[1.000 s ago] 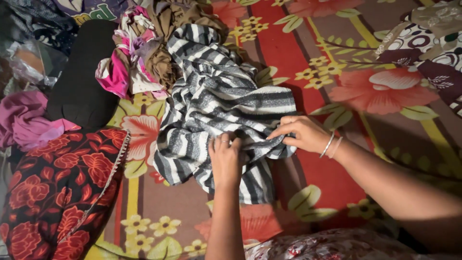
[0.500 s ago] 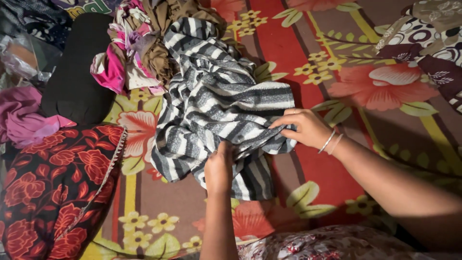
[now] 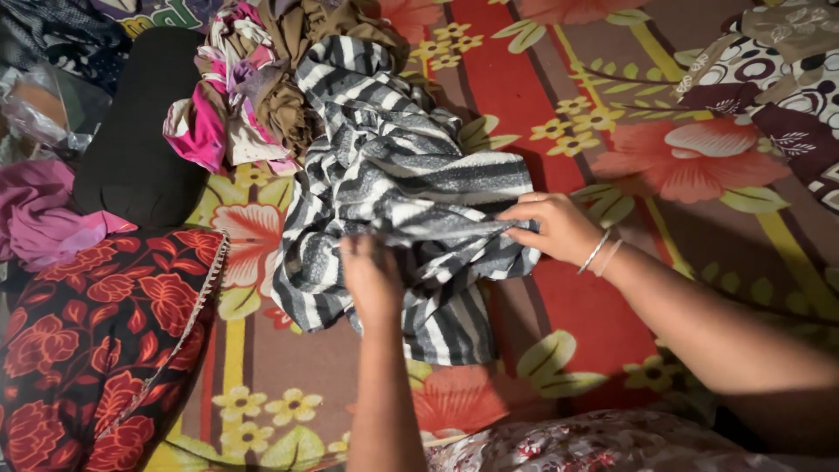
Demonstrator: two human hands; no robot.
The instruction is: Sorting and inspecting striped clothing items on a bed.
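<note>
Cloth: striped garment [image 3: 393, 201], crumpled on the floral mat [image 3: 612, 114], mid-scene, its far end running up into the clothes pile [image 3: 262, 79].
Left hand [image 3: 371, 275]: closed on a fold at the near edge.
Right hand [image 3: 559, 229]: pinching the right edge (bangles on the wrist).
Change: the left hand has slid left along the fold since a second ago, stretching the edge between both hands; the garment looks to be opening out.
Left side: black cushion [image 3: 140, 131], red floral cloth [image 3: 96, 341].

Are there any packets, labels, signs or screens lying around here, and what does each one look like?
Crinkled clear plastic bag: far left edge, beside the black cushion; see-through and shiny, with something brownish inside.
Printed cloth with big lettering: top left corner, dark purple with green and white letters, mostly cut off by the picture edge.
No signs or screens show.
</note>
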